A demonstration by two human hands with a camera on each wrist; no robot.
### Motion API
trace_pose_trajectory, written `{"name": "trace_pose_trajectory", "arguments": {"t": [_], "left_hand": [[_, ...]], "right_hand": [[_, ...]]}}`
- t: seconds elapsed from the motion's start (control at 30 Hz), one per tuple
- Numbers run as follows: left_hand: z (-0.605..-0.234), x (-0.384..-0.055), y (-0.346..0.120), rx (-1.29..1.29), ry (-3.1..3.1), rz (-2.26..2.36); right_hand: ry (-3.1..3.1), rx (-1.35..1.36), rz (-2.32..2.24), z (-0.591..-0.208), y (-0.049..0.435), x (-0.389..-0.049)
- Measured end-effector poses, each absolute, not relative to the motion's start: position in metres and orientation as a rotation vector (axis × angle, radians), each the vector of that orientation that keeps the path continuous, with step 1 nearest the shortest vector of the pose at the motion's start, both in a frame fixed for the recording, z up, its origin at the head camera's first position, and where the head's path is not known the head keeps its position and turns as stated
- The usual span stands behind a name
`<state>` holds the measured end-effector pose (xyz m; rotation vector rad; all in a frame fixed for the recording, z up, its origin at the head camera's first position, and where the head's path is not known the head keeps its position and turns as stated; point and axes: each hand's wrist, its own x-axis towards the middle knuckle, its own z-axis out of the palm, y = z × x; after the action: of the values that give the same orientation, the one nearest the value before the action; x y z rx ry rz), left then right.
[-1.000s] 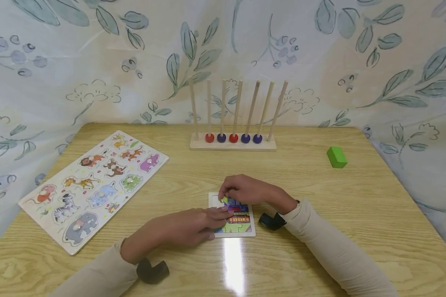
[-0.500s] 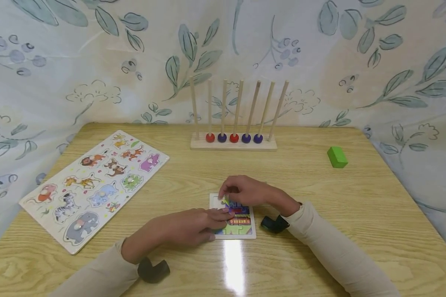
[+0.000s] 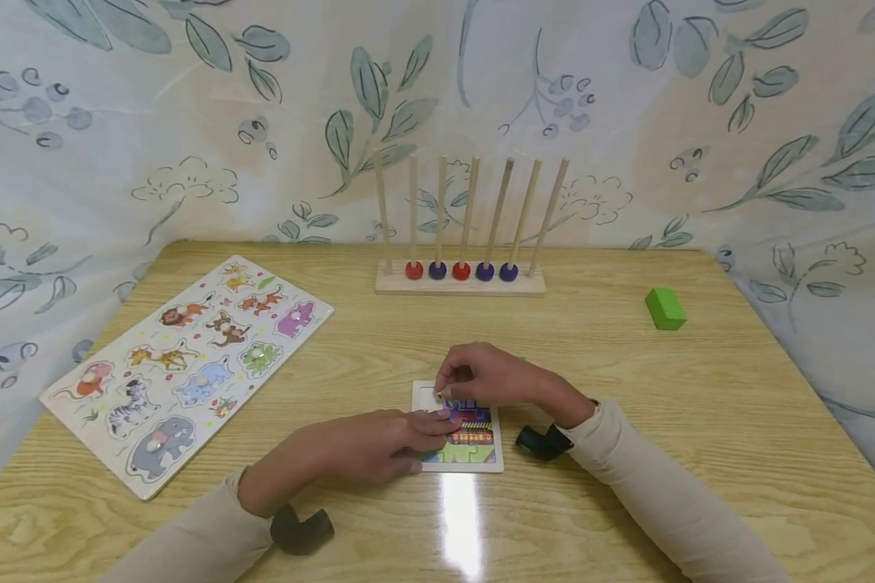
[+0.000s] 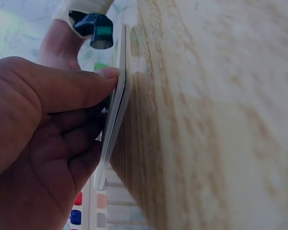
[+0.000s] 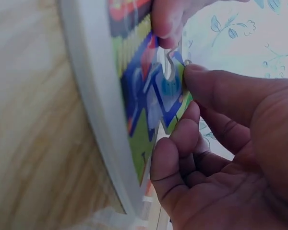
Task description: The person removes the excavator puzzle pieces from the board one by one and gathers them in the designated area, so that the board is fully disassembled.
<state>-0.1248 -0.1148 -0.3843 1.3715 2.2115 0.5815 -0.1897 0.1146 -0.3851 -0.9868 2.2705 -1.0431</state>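
Right hand (image 3: pixel 484 376) grip is narrow, pinching a jigsaw piece (image 5: pixel 172 91) over the puzzle tray (image 3: pixel 474 467), near its bare far-left corner; can't tell if it's seated. Left hand (image 3: pixel 372 444) grip is loose, fingers extended across the tray. Piece looks thin, stiff, light, maybe slick on the printed face. Best held by opposite edges; knobs could chip.
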Motion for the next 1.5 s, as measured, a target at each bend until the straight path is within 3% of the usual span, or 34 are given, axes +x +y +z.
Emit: {"name": "trace_pose_trajectory", "arguments": {"t": [0.6,1.5], "left_hand": [[-0.385,-0.124,-0.115,1.384,2.240,0.559],[-0.387,-0.125,-0.114,1.389,2.210,0.612]], "right_hand": [[2.252,-1.093,-1.060,-0.382,0.127,-0.186],[2.183,-0.943,-1.109,-0.383,0.140,-0.190]]}}
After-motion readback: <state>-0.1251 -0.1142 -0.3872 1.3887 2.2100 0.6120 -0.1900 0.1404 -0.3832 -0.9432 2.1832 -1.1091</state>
